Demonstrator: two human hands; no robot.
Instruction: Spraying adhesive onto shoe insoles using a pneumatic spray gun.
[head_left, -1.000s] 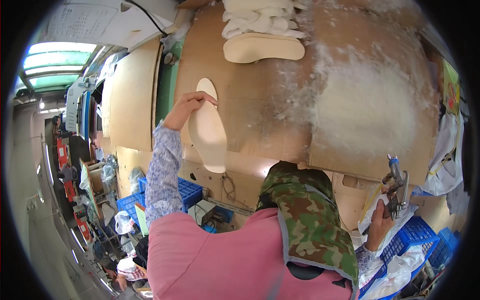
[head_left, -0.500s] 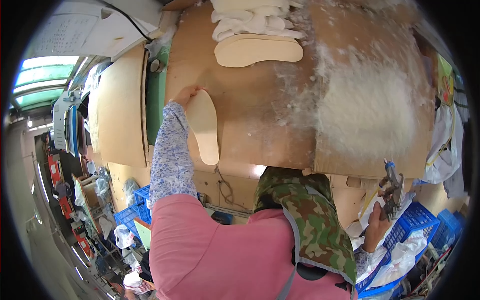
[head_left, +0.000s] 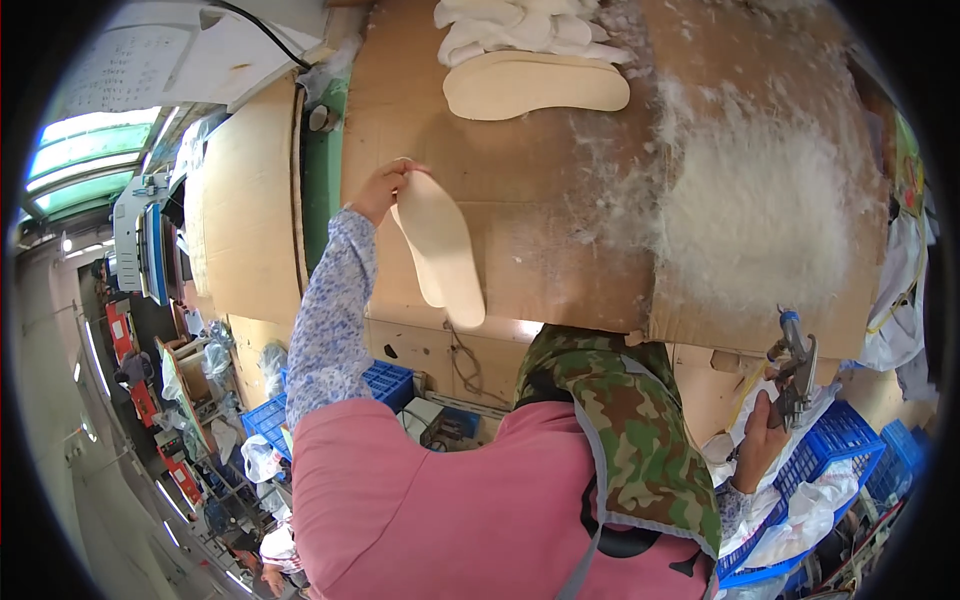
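Note:
My left hand pinches a cream shoe insole by its wide end, so that it hangs tilted over the near part of the cardboard. A second pale sole-shaped edge shows behind it, apart at the lower end. Low at the right, my right hand is wrapped round a metal spray gun with a blue fitting at its top. Further back on the cardboard lie cream insoles, seemingly stacked, in front of a heap of white insole-like pieces.
Brown cardboard covers the bench. White residue coats its right part. An upright cardboard sheet stands at the left by a green strip. Blue crates holding plastic bags sit at the lower right.
My left hand has swung the insole rightward and lifted it, and a second sole edge now shows behind. The right hand keeps its hold on the spray gun. The view has shifted slightly.

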